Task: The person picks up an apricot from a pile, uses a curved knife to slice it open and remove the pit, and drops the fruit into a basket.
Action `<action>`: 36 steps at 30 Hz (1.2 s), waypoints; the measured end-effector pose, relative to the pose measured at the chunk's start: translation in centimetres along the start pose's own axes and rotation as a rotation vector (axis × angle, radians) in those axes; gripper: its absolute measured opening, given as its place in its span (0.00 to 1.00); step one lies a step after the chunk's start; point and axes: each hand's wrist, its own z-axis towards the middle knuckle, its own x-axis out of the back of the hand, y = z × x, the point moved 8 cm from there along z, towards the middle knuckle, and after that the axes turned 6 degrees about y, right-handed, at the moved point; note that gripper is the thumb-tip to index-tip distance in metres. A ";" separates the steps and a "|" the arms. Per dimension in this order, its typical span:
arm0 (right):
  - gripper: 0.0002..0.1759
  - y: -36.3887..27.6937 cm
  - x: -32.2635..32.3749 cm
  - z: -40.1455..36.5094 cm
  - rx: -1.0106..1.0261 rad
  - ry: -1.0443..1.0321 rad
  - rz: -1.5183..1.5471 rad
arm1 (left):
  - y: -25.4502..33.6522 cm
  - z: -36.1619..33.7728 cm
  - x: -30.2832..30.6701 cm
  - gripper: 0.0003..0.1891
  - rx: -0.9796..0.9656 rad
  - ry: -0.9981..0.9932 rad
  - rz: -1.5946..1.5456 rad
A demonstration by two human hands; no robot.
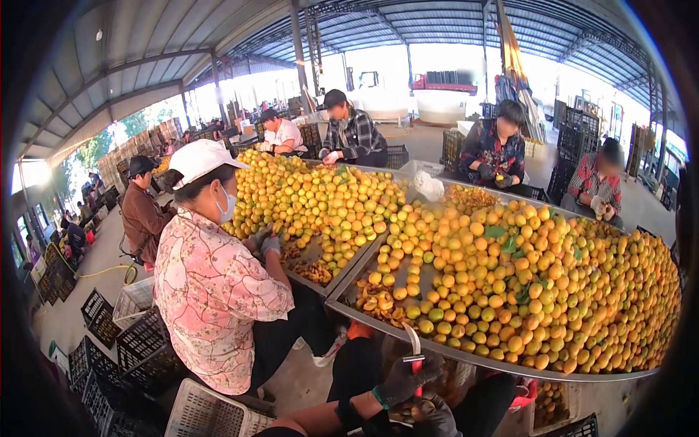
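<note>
My left hand (399,384), in a dark glove with a green band at the wrist, is closed around the red handle of a curved-blade knife (412,341). The blade points up, overlapping the front edge of the metal sorting table (378,325). Just below the handle, my right hand (435,415) is also in a dark glove, its fingers curled; I cannot tell what they hold. Beyond the blade lies a small heap of cut fruit pieces (378,298), beside a large pile of yellow-orange fruit (524,284).
A person in a pink floral shirt (218,291) sits close on my left, gloved hands at the table. Several others sit along the far side. Plastic crates (211,411) stand at lower left, and a crate of fruit (551,404) sits under the table at right.
</note>
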 end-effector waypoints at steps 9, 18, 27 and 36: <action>0.13 8.4 -3.2 -3.7 -0.783 0.060 1.210 | -4.8 -1.6 -1.8 0.11 0.566 -0.085 -0.832; 0.18 8.3 -1.9 -4.1 -0.575 0.351 1.022 | -6.5 -2.4 -2.7 0.20 0.632 0.071 -0.789; 0.21 4.9 -1.2 -4.6 -0.543 -0.217 1.026 | -4.4 -1.7 -1.6 0.13 0.345 0.081 -0.356; 0.13 3.7 0.4 -2.2 -0.111 0.025 0.474 | -3.2 -0.4 -1.1 0.08 0.340 0.066 -0.194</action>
